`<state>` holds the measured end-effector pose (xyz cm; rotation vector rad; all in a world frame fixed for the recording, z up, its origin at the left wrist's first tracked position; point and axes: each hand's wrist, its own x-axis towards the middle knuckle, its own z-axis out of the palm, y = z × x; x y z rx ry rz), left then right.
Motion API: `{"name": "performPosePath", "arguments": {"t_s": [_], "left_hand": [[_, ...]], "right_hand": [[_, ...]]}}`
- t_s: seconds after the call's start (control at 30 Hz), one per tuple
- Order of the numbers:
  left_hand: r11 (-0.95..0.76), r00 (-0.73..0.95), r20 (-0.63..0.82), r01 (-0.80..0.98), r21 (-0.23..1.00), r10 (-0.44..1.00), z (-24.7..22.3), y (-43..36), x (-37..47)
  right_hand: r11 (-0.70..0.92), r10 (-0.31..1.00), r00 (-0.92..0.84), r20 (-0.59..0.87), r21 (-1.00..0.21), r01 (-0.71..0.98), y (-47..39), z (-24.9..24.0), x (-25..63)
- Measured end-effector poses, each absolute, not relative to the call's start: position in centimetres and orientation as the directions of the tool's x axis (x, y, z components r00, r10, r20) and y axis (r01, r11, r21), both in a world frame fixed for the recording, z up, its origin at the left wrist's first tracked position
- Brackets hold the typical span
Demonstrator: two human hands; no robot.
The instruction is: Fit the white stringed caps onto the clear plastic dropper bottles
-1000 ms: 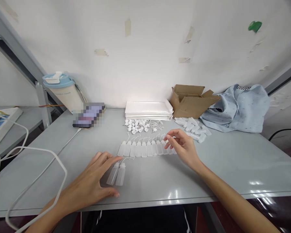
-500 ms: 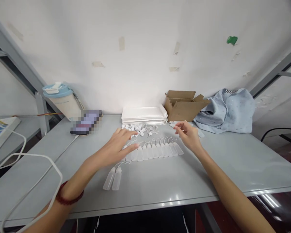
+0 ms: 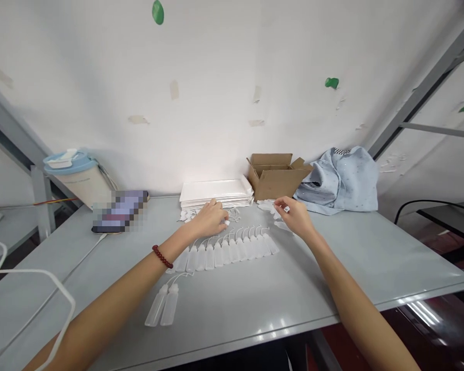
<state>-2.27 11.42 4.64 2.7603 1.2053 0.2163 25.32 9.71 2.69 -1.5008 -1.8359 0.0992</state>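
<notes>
My left hand (image 3: 209,220) reaches over a pile of small white caps with cords (image 3: 235,213), its fingers closed on a white cap (image 3: 227,222) that shows at the fingertips. Just in front of it lies a row of several translucent plastic squeeze bottles (image 3: 221,253), a thin cord at each neck. Two more such bottles (image 3: 169,305) lie nearer to me on the left. My right hand (image 3: 294,214) pinches thumb and forefinger together beside loose translucent bottles (image 3: 283,225) near the box; what is in the pinch, if anything, I cannot make out.
Behind the pile is a stack of white flat packages (image 3: 214,190), next to an open cardboard box (image 3: 276,183) and a light blue cloth (image 3: 340,180). On the left are a phone (image 3: 121,210) on a cable and a cup with a blue lid (image 3: 79,178).
My left hand has moved from the bottle row to the cap pile and closed on a cap. My right hand stays near the loose bottles, fingers pinched. The view has shifted right.
</notes>
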Motion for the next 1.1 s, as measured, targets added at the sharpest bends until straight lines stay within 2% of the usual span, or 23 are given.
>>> {"name": "performPosePath", "arguments": {"t_s": [0.37,0.67,1.1], "left_hand": [[-0.687,0.675,0.142,0.692,0.22,0.724,4.7,11.3,-4.3],[-0.585,0.547,0.21,0.776,0.236,0.81,5.2,12.6,-9.8],[-0.557,0.502,0.251,0.792,0.25,0.828,4.4,12.1,-6.5]], "right_hand": [[0.326,0.876,-0.049,0.479,-0.516,0.792,9.3,2.9,24.7],[0.317,0.894,-0.075,0.442,-0.505,0.803,9.2,2.8,24.2],[0.318,0.902,-0.1,0.421,-0.488,0.813,9.3,2.7,24.3]]}}
